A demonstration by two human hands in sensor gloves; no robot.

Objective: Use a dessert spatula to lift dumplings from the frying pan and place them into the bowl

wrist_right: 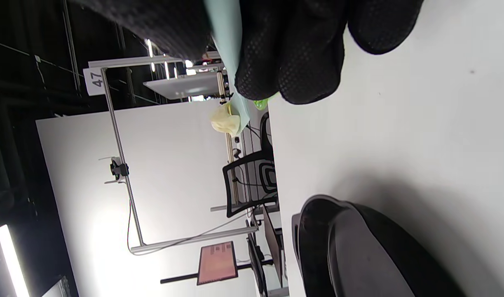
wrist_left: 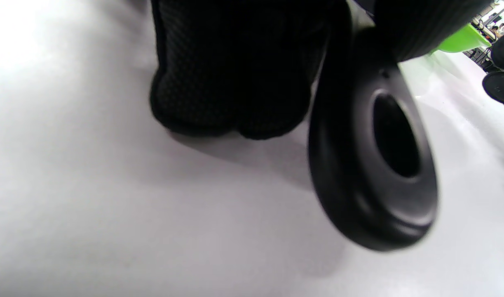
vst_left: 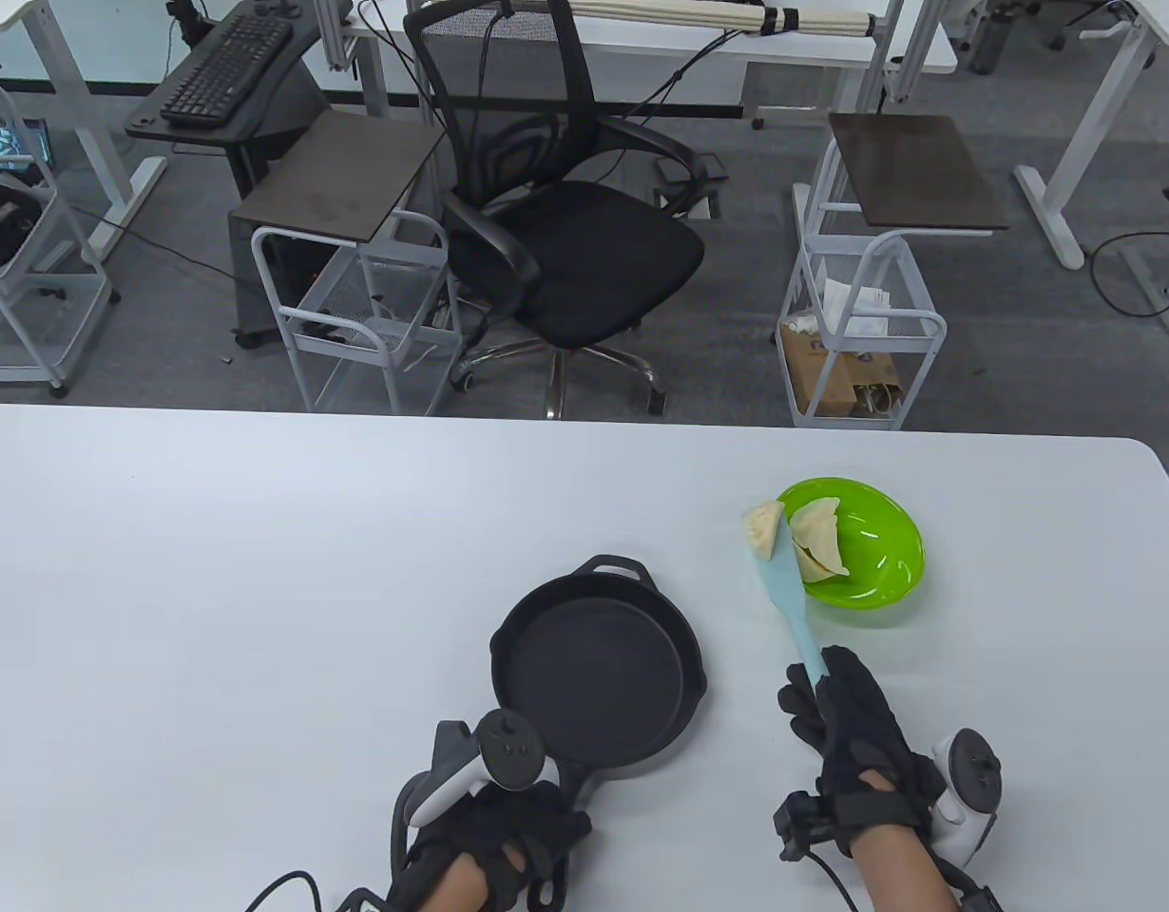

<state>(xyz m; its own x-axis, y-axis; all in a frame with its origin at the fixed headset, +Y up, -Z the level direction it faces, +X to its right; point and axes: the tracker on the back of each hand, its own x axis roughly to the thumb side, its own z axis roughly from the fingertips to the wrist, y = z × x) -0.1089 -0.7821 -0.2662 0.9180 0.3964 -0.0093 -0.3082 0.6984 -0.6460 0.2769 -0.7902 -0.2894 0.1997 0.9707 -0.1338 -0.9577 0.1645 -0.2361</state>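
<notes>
Right hand [vst_left: 855, 727]: grip closed around the handle of the light blue dessert spatula [vst_left: 786, 594], fingers curled round it. The spatula blade extends away from the person toward the green bowl [vst_left: 903, 537] and carries one dumpling [vst_left: 763, 527] at its far end, just beside the bowl's left rim. The right wrist view confirms the dumpling resting on the blade tip. Two further dumplings [vst_left: 817, 541] lie inside the bowl, touching each other.

Left hand [vst_left: 494, 836]: grip closed around the handle of the black frying pan [vst_left: 599, 665], which sits on the white table [vst_left: 214, 589] left of the bowl. The left wrist view shows the handle's ring end beside the gloved fingers [wrist_left: 231, 74]. The pan interior holds no dumplings
</notes>
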